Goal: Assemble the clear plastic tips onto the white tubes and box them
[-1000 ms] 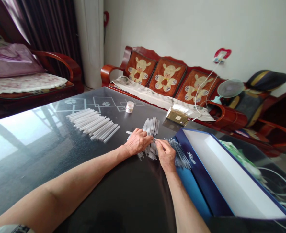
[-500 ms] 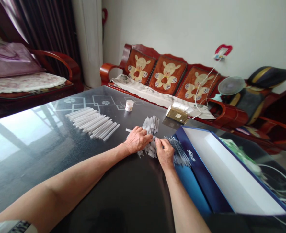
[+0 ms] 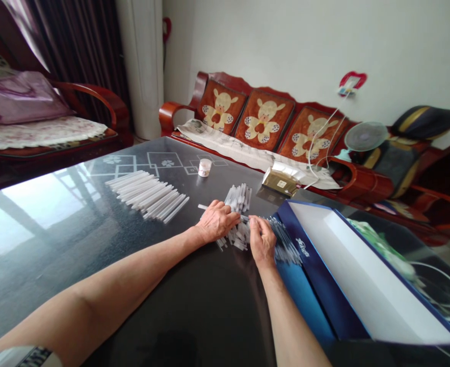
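My left hand [image 3: 217, 220] is closed around a slim white pen [image 3: 202, 207], whose one end sticks out past the fingers on the left. Facing it, my right hand [image 3: 263, 239] is closed in a pinch, thumb up. A small pale piece shows between the two hands; what the right fingertips grip is too small to make out. Below and between the hands lies a loose pile of short whitish translucent pieces [image 3: 238, 237]. More of them form a bundle [image 3: 239, 197] just beyond. Thin dark pen refills [image 3: 287, 244] lie beside my right hand, partly hidden by it.
Many white pens [image 3: 148, 196] lie side by side on the dark glossy table [image 3: 194, 295] at left. A small white round container [image 3: 204, 167] and a tissue pack [image 3: 281, 181] stand farther back. At right, an open blue box [image 3: 373, 275] has a white inside. Beyond is a sofa [image 3: 163, 120].
My right hand has shifted slightly right, away from my left hand, and its thumb has turned upward. The left hand stays closed in the same place. The view has moved slightly.
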A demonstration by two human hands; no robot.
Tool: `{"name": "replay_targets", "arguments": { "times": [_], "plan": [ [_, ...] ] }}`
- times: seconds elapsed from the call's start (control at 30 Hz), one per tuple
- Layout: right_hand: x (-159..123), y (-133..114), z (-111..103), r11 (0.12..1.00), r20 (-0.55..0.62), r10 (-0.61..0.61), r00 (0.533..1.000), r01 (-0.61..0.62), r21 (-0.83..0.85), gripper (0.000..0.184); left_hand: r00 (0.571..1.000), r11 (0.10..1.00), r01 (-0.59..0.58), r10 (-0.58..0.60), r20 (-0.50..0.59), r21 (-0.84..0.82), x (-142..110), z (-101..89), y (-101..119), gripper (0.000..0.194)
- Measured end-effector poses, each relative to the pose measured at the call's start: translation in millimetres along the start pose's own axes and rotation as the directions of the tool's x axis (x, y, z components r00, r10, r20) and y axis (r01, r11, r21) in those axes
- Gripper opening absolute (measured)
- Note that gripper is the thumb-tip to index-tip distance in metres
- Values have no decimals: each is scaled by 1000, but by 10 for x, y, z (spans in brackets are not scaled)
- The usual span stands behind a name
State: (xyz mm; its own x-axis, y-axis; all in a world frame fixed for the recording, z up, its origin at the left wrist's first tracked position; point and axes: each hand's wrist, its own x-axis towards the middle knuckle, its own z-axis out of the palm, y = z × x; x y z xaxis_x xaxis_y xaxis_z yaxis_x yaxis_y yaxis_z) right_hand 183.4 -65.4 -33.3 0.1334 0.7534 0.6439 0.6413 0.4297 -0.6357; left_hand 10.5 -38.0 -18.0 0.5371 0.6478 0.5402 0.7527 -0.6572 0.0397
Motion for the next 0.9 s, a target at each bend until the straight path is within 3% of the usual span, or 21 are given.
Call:
{"name": "replay_targets", "arguments": {
  "times": [0.27,0.43,0.63,0.9],
  "plan": [
    [1,21,11,996,41,-90,995,89,20,24,1000,1000,-16,16,3,-9,-5,15,-4,40],
    [0,12,6,994,64,-90,994,86,66,19,1000,1000,4,-4,21,11,3,2,-4,40],
    [-2,18,24,998,29,-61,998,61,-28,27,1000,999,-10,10,-4,44,-4,16,-7,39],
    [-5,61,33,991,42,-133,990,133,6,20,1000,999,-18,18,-5,42,-2,29,-10,41]
  ]
}}
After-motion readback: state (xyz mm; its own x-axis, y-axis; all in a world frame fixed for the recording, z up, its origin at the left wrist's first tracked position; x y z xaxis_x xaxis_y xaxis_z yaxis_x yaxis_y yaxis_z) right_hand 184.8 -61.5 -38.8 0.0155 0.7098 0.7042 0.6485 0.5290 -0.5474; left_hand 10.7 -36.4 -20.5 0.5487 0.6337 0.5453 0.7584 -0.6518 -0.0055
